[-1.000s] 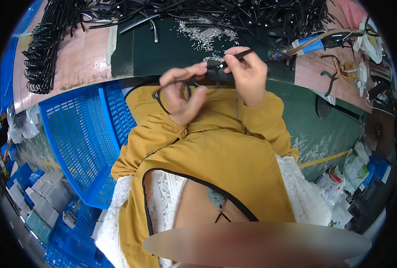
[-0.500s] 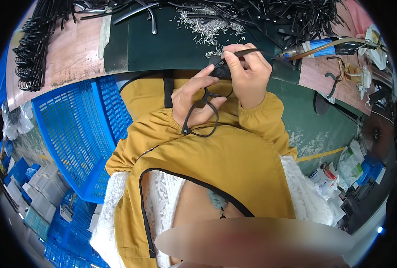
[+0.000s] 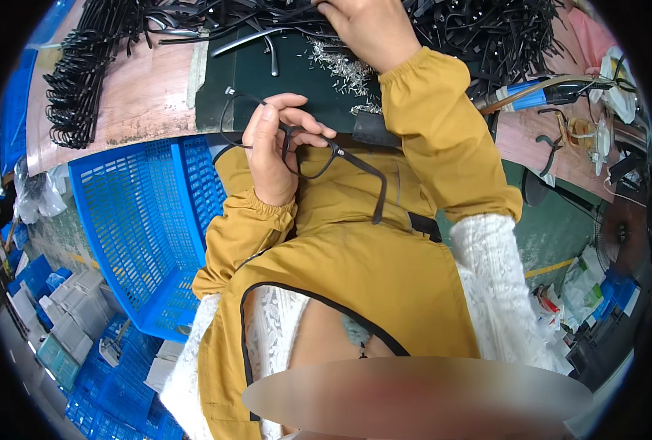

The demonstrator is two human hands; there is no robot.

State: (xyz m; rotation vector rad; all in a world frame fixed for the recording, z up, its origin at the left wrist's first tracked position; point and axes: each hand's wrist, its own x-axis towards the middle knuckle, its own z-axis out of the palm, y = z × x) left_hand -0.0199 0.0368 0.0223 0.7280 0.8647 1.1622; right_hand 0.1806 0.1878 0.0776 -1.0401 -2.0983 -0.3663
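A black eyeglass frame (image 3: 309, 174) hangs from my left hand (image 3: 271, 150), whose fingers are closed around its middle. One temple arm (image 3: 378, 187) is attached and points down over my lap. At the other rim only a short hinge end (image 3: 229, 92) shows. My right hand (image 3: 373, 33) is over the far part of the table, at a heap of loose black temple arms (image 3: 480, 44). Its fingertips run past the upper edge of the picture, so its grip is hidden. Beside it lie small silver metal pins (image 3: 340, 70) on a dark green mat (image 3: 289, 84).
A dark block (image 3: 375, 130) sits at the table's front edge. To the right lies a hand tool with a blue band (image 3: 527, 97) and tube. A row of black frames (image 3: 84, 81) stands far left. A blue basket (image 3: 131, 227) is beside me on the left.
My right hand has left the eyeglass frame and moved up to the temple heap. My left hand has shifted left and turned the frame, with the attached temple now pointing down.
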